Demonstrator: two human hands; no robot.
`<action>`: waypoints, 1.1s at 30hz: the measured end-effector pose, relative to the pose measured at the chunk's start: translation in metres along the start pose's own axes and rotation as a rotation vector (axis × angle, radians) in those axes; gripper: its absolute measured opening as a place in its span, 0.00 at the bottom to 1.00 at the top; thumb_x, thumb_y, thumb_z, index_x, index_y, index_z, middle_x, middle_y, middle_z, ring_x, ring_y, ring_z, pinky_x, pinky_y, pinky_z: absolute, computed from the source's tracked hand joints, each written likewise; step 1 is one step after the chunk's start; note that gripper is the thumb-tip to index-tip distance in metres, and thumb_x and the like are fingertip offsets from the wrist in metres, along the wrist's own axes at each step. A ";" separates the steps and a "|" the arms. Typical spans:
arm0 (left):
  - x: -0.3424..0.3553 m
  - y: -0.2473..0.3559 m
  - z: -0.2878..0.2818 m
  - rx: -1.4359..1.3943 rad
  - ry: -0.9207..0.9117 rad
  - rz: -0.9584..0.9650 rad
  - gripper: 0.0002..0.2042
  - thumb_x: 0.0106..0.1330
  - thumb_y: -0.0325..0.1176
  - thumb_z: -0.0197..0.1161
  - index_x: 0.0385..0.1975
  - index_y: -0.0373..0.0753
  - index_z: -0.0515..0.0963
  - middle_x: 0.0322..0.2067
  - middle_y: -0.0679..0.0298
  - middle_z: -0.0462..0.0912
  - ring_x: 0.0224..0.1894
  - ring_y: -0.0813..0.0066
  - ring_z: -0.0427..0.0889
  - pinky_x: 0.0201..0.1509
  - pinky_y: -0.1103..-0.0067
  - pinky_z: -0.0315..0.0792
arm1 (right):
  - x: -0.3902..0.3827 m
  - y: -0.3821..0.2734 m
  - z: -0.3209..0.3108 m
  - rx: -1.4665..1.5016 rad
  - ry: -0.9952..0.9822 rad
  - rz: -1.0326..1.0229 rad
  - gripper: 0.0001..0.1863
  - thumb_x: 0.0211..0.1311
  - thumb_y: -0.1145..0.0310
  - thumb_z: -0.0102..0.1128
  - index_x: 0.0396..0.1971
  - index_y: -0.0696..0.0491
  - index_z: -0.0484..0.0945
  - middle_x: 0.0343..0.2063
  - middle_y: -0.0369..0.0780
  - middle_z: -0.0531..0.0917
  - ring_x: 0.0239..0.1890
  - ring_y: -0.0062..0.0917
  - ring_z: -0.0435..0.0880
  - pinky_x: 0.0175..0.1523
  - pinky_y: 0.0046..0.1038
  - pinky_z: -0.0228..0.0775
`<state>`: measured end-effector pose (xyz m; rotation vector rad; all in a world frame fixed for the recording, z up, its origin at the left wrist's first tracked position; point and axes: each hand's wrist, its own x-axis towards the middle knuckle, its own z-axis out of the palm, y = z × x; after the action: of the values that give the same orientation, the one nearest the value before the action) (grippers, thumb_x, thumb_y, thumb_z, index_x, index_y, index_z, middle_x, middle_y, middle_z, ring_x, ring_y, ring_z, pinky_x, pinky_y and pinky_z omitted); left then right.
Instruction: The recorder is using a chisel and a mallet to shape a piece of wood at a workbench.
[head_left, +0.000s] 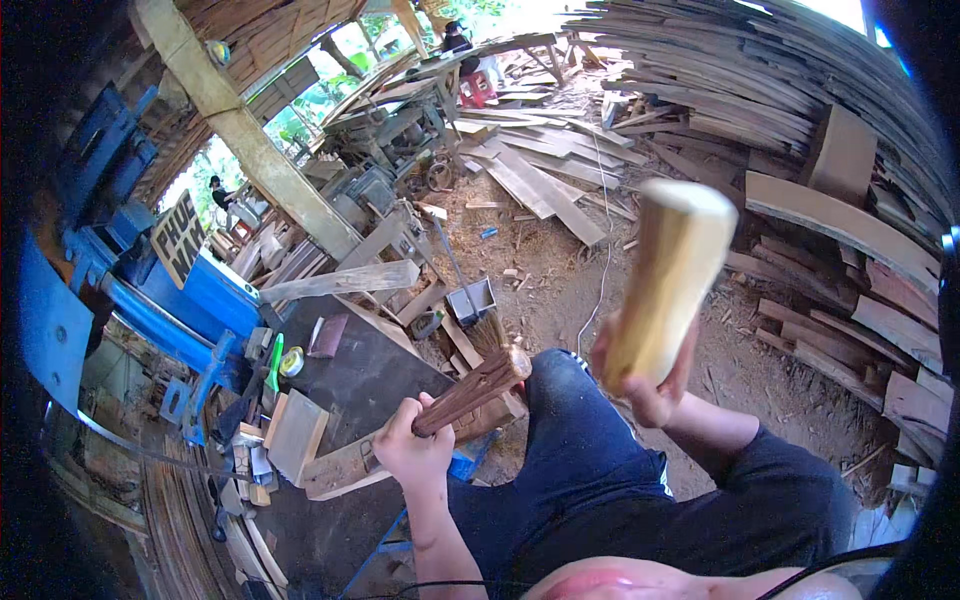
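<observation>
My left hand point(412, 447) is closed around a brown wooden handle point(476, 388), which slants up to the right and has a pale, rough top end. Whatever lies at its lower end is hidden by my fist. A wooden workpiece point(340, 470) lies beneath that hand on a dark bench top point(355, 375). Up on the right, my right hand point(658, 392) grips a thick, pale yellow wooden mallet point(678, 275), round and held raised, apart from the brown handle. Motion slightly blurs the mallet. My fingers wrap its lower part.
On the bench are a tape measure point(291, 362), a green-handled tool point(274, 362) and a reddish-brown block point(327, 336). A blue machine point(205, 300) stands left. A dustpan point(471, 301) sits beyond the bench. Stacked boards point(840, 230) line the right; loose planks point(545, 185) lie ahead.
</observation>
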<state>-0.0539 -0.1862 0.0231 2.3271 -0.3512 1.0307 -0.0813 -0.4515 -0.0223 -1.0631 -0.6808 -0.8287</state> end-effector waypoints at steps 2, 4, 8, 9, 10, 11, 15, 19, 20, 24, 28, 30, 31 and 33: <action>0.000 -0.004 -0.002 0.001 -0.002 -0.018 0.16 0.58 0.28 0.63 0.14 0.36 0.63 0.12 0.52 0.68 0.15 0.51 0.70 0.21 0.67 0.61 | -0.001 -0.005 -0.005 -0.266 -0.304 0.053 0.51 0.58 0.67 0.66 0.72 0.65 0.39 0.61 0.57 0.69 0.63 0.41 0.71 0.66 0.36 0.61; 0.001 -0.005 -0.005 -0.008 0.006 -0.040 0.16 0.58 0.28 0.64 0.14 0.36 0.63 0.12 0.52 0.67 0.15 0.52 0.70 0.21 0.67 0.62 | -0.004 -0.009 -0.004 -0.268 -0.378 -0.025 0.47 0.56 0.70 0.69 0.70 0.66 0.50 0.66 0.55 0.65 0.68 0.35 0.67 0.71 0.34 0.54; -0.003 -0.006 -0.008 -0.011 0.000 -0.064 0.13 0.55 0.27 0.65 0.16 0.36 0.67 0.14 0.53 0.70 0.16 0.57 0.73 0.23 0.69 0.65 | -0.017 -0.020 -0.003 0.057 0.001 0.298 0.53 0.65 0.66 0.60 0.71 0.61 0.26 0.56 0.56 0.72 0.49 0.36 0.81 0.57 0.40 0.73; -0.005 -0.006 -0.009 -0.011 0.000 -0.053 0.10 0.53 0.27 0.65 0.17 0.37 0.70 0.15 0.53 0.73 0.17 0.58 0.76 0.24 0.71 0.67 | -0.030 -0.010 -0.007 0.056 -0.007 0.303 0.53 0.65 0.66 0.60 0.71 0.61 0.26 0.56 0.56 0.72 0.49 0.36 0.81 0.57 0.40 0.73; -0.006 -0.006 -0.010 -0.002 0.013 -0.069 0.10 0.53 0.27 0.65 0.17 0.37 0.70 0.15 0.53 0.73 0.17 0.58 0.76 0.24 0.71 0.67 | -0.027 -0.001 -0.001 -0.221 -0.180 0.224 0.56 0.62 0.66 0.65 0.71 0.62 0.26 0.57 0.57 0.72 0.52 0.37 0.80 0.60 0.41 0.70; -0.008 -0.007 -0.011 -0.021 0.003 -0.060 0.06 0.50 0.26 0.66 0.19 0.37 0.74 0.17 0.55 0.76 0.20 0.60 0.79 0.27 0.72 0.70 | -0.023 0.005 0.003 -0.490 -0.355 0.136 0.60 0.58 0.66 0.70 0.71 0.63 0.26 0.58 0.58 0.71 0.55 0.38 0.79 0.63 0.43 0.66; -0.009 -0.013 -0.004 -0.183 0.085 -0.072 0.11 0.41 0.26 0.68 0.28 0.43 0.81 0.26 0.61 0.85 0.31 0.64 0.87 0.35 0.74 0.79 | -0.051 0.012 -0.034 -0.663 -0.306 0.043 0.59 0.51 0.63 0.77 0.73 0.55 0.40 0.67 0.57 0.60 0.68 0.48 0.64 0.68 0.50 0.58; -0.006 -0.003 0.001 -0.127 0.053 0.021 0.13 0.41 0.33 0.70 0.30 0.50 0.80 0.24 0.67 0.84 0.26 0.64 0.85 0.30 0.71 0.77 | -0.023 -0.013 -0.001 0.046 0.322 0.312 0.49 0.58 0.66 0.70 0.72 0.43 0.44 0.57 0.49 0.71 0.50 0.37 0.77 0.39 0.34 0.80; -0.003 -0.001 0.002 -0.051 0.010 0.001 0.11 0.43 0.35 0.69 0.28 0.52 0.79 0.22 0.68 0.82 0.24 0.64 0.84 0.29 0.70 0.76 | -0.018 -0.015 0.002 0.054 0.271 0.362 0.49 0.58 0.66 0.70 0.72 0.43 0.44 0.57 0.49 0.71 0.50 0.37 0.77 0.39 0.34 0.80; -0.003 -0.007 -0.005 0.024 -0.070 -0.076 0.08 0.45 0.39 0.68 0.25 0.53 0.77 0.18 0.68 0.80 0.22 0.65 0.82 0.24 0.69 0.74 | -0.007 -0.017 0.006 -0.164 -0.320 0.332 0.35 0.63 0.62 0.64 0.66 0.43 0.54 0.50 0.47 0.74 0.44 0.34 0.78 0.36 0.31 0.78; -0.006 -0.007 -0.008 -0.047 0.004 -0.066 0.08 0.46 0.39 0.68 0.24 0.51 0.77 0.16 0.67 0.79 0.20 0.64 0.82 0.23 0.68 0.73 | -0.006 -0.018 0.003 -0.235 -0.379 0.348 0.31 0.64 0.55 0.62 0.63 0.47 0.61 0.48 0.43 0.75 0.44 0.30 0.78 0.43 0.34 0.78; -0.007 -0.007 -0.009 -0.025 -0.023 -0.072 0.08 0.46 0.39 0.68 0.24 0.51 0.77 0.16 0.66 0.79 0.20 0.63 0.82 0.23 0.68 0.73 | -0.007 -0.021 -0.001 -0.270 -0.390 0.348 0.30 0.64 0.52 0.61 0.61 0.48 0.64 0.47 0.41 0.76 0.44 0.28 0.78 0.47 0.35 0.77; -0.007 -0.006 -0.008 0.003 -0.062 -0.059 0.08 0.46 0.39 0.68 0.24 0.50 0.77 0.16 0.66 0.79 0.20 0.63 0.81 0.23 0.68 0.73 | -0.008 -0.021 -0.004 -0.287 -0.388 0.345 0.30 0.64 0.50 0.60 0.60 0.49 0.65 0.47 0.40 0.76 0.45 0.27 0.78 0.49 0.35 0.77; -0.006 -0.004 -0.015 -0.294 -0.309 -0.502 0.09 0.44 0.37 0.69 0.26 0.52 0.78 0.20 0.68 0.81 0.23 0.64 0.83 0.25 0.69 0.74 | -0.003 -0.022 -0.015 -0.304 -0.393 0.335 0.30 0.64 0.48 0.60 0.60 0.50 0.67 0.47 0.39 0.76 0.45 0.26 0.77 0.51 0.36 0.77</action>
<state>-0.0653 -0.1741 0.0255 2.1396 -0.0202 0.3524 -0.1002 -0.4698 -0.0198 -1.5920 -0.6885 -0.4401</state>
